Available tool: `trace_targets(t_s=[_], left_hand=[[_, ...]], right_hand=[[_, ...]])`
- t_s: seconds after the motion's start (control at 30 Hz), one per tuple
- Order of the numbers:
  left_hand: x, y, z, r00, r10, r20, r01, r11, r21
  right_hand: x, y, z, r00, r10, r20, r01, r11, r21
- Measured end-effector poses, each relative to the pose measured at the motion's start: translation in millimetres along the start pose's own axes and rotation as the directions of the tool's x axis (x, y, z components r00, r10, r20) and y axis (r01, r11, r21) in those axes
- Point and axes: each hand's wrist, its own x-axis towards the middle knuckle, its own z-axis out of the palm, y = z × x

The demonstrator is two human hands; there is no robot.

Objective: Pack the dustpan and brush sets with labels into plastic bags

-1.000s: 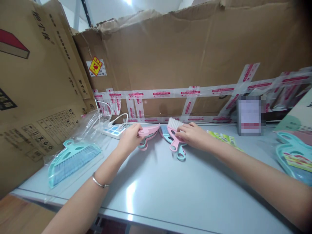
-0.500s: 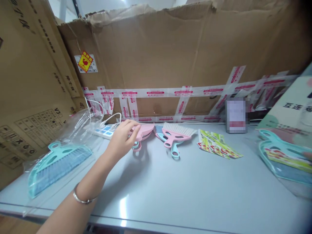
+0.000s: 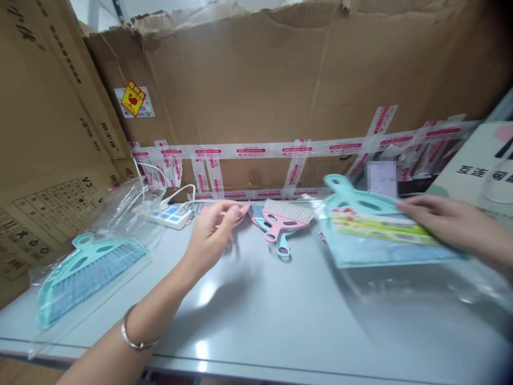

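My right hand (image 3: 444,216) grips the edge of a turquoise dustpan set (image 3: 356,203) in a clear plastic bag, raised above the table. A green and yellow printed card (image 3: 380,227) lies against its front. On the other side, my left hand (image 3: 214,227) is just in front of a pink dustpan (image 3: 241,211), partly covering it. Its fingers are loosely curved and apart, with nothing seen in them. Beside that dustpan, a pink brush (image 3: 288,222) with pale bristles overlaps a turquoise brush (image 3: 283,247) with blue bristles.
Another bagged turquoise dustpan and brush (image 3: 96,272) lies at the left. A white power strip (image 3: 172,216) with cables stands behind my left hand. Large cardboard boxes (image 3: 240,80) wall off the back and left. A phone-like screen (image 3: 382,178) leans at the back right.
My right hand has come into view, lifting the bagged turquoise dustpan set from the right side toward the middle. My left hand has come off the pink dustpan. The loose printed cards are now mostly hidden.
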Motion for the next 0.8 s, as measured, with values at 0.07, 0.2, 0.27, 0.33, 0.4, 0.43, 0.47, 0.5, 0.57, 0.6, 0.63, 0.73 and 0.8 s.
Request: trace_targets(t_s=[0.07,0.2,0.27,0.33,0.4,0.43,0.47,0.5,0.57,0.6,0.63,0.73,0.8], left_hand=[[-2,1,10.0,0.953,-0.228,0.199,0.259,0.955,-0.147],[2,-5,12.3,0.853,-0.464,0.237,0.516,0.818,-0.253],[8,-9,5.9,0.857,-0.499,0.127,0.513,0.808,-0.288],[12,-12,-0.5,0.862,-0.507,0.018,0.484,0.811,-0.328],[15,-14,-3.9,0.869,-0.49,-0.068,0.435,0.823,-0.366],[15,-15,-4.3,0.877,-0.47,-0.1,0.402,0.832,-0.383],[14,-15,-3.8,0.887,-0.444,-0.129,0.364,0.842,-0.397],[13,-15,-2.8,0.896,-0.416,-0.154,0.326,0.853,-0.408],[10,-16,0.6,0.91,-0.369,-0.186,0.268,0.87,-0.414],[8,-16,2.7,0.915,-0.355,-0.193,0.251,0.874,-0.415],[6,-16,5.0,0.919,-0.343,-0.193,0.24,0.878,-0.414],[1,-17,12.5,0.933,-0.316,-0.17,0.226,0.886,-0.406],[-1,-18,16.5,0.942,-0.294,-0.16,0.214,0.896,-0.389]], right_hand=[[-14,-54,37,0.98,-0.024,0.199,0.031,0.999,-0.033],[-34,-128,104,0.893,-0.14,0.429,0.116,0.99,0.081],[-42,-139,120,0.89,-0.176,0.42,0.115,0.979,0.166],[-51,-140,122,0.934,-0.29,0.207,0.239,0.941,0.24],[-64,-137,116,0.918,-0.396,-0.021,0.387,0.884,0.262],[-70,-135,113,0.912,-0.41,-0.025,0.399,0.868,0.296],[-76,-133,111,0.918,-0.393,0.054,0.349,0.864,0.362],[-82,-131,110,0.919,-0.351,0.181,0.243,0.864,0.44],[-90,-130,113,0.87,-0.244,0.428,-0.043,0.828,0.558],[-92,-130,116,0.839,-0.197,0.507,-0.174,0.786,0.593],[-94,-131,119,0.819,-0.157,0.552,-0.279,0.732,0.622],[-98,-134,127,0.777,-0.078,0.625,-0.495,0.539,0.682],[-102,-134,129,0.777,-0.032,0.629,-0.56,0.421,0.714]])
